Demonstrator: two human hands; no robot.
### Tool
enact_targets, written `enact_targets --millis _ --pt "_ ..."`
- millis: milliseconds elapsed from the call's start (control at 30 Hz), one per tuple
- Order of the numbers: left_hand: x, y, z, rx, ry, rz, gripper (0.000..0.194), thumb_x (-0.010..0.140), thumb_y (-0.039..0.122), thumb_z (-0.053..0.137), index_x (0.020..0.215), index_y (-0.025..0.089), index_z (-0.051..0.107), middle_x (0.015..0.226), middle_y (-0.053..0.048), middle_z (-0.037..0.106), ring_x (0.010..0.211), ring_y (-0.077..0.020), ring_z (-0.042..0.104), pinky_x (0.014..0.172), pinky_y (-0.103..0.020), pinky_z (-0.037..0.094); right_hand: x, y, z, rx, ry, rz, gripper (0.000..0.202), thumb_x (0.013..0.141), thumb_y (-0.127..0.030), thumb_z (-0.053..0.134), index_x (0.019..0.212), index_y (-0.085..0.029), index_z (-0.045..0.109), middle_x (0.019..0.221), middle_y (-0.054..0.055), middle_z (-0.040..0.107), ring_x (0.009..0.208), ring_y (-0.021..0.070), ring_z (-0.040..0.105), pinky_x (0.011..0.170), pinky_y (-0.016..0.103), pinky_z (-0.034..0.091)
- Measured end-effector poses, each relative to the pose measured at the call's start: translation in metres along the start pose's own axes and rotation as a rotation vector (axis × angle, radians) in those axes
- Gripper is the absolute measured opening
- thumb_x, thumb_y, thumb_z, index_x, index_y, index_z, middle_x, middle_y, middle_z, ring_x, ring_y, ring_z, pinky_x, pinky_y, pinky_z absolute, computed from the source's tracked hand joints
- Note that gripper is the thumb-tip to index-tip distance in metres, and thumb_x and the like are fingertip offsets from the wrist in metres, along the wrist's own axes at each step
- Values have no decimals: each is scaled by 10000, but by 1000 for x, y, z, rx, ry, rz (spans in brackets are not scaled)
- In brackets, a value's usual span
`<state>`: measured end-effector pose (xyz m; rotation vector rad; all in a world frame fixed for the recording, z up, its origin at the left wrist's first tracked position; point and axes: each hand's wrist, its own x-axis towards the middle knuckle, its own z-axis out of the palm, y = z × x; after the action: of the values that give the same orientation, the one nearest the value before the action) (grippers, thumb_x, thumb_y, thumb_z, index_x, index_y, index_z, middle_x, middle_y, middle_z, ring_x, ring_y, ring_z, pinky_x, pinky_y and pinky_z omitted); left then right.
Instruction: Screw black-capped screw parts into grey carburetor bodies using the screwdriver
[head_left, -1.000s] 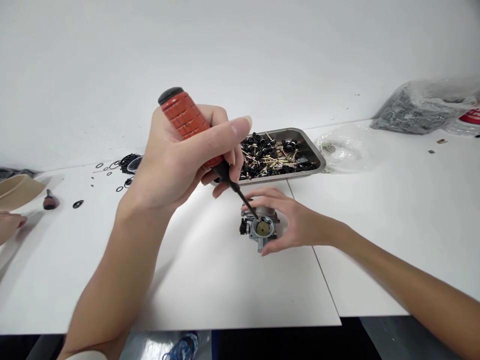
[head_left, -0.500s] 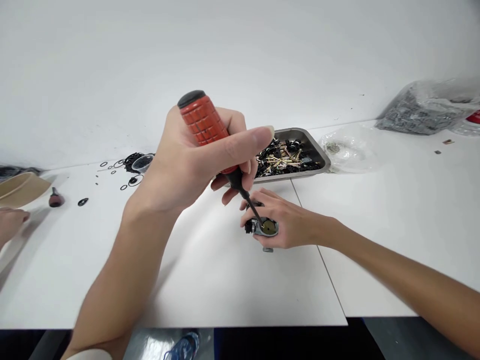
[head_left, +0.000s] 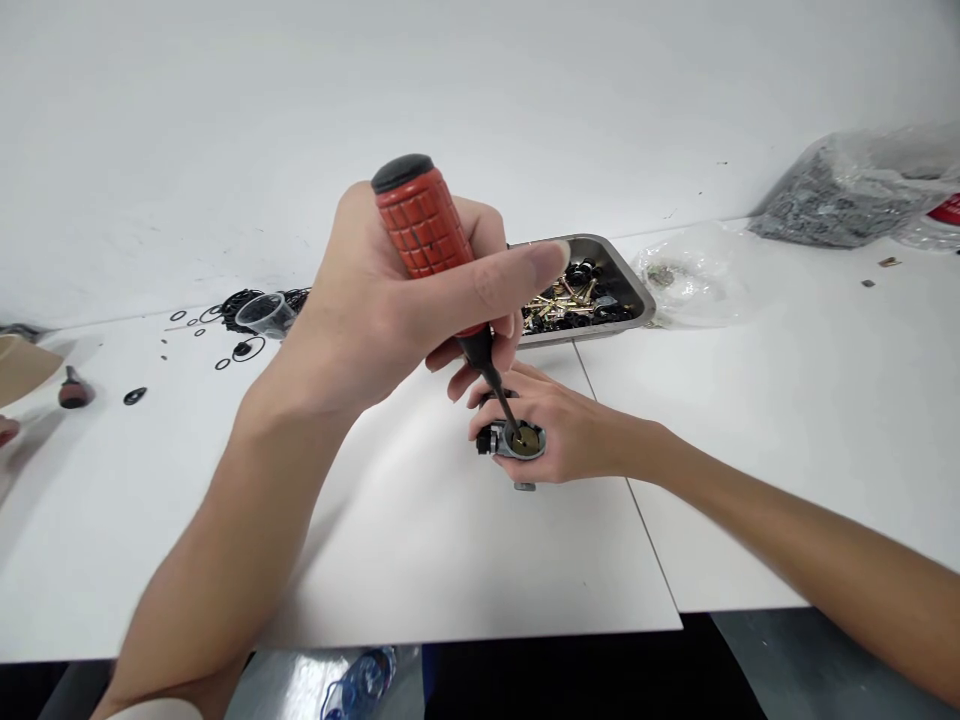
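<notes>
My left hand is closed around the red handle of a screwdriver, its thumb stretched along the side. The dark shaft slants down to the right, and its tip meets the brass-coloured disc in a small metal part. My right hand grips that metal part low over the white table, fingers wrapped round its far side and near side. A black fitting sticks out at the part's left end. The fingers of my right hand hide much of the part.
Behind my hands stands a metal tray of screws and black pieces. Clear plastic bags lie right. Black rings, a plastic cup and a small red-handled tool are left. Another person's fingertips show at the left edge.
The view has shifted slightly, so the table items sit further left and higher. The screwdriver tip has moved a little on the brass-coloured disc. Both hands keep their holds.
</notes>
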<state>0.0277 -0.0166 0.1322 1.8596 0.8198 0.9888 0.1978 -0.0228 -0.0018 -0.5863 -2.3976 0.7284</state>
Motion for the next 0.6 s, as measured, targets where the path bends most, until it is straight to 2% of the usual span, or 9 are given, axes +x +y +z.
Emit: enact_targets --millis 133,233,600 --pt "1 0 -2 1 -50 -14 353 804 274 758 530 163 566 510 -4 612 350 -86 508 275 -194 317 1 0 0 1 3 -7 245 832 -180 667 1070 -237 654 1192 58 590 1181 244 515 1096 441 406" --pt "1 -2 -2 -10 -72 -11 361 846 290 719 548 156 565 528 -4 624 352 -69 495 282 -191 340 2 0 1 -2 10 -7 233 828 -176 667 1053 -233 652 1191 57 585 1175 244 512 1074 433 419" --pt "2 -4 -2 -25 -78 21 353 807 247 765 539 152 556 525 -4 605 365 -79 514 272 -191 332 4 0 1 -10 14 -16 221 831 -185 673 1045 -232 649 1202 57 569 1151 238 507 1067 431 409"
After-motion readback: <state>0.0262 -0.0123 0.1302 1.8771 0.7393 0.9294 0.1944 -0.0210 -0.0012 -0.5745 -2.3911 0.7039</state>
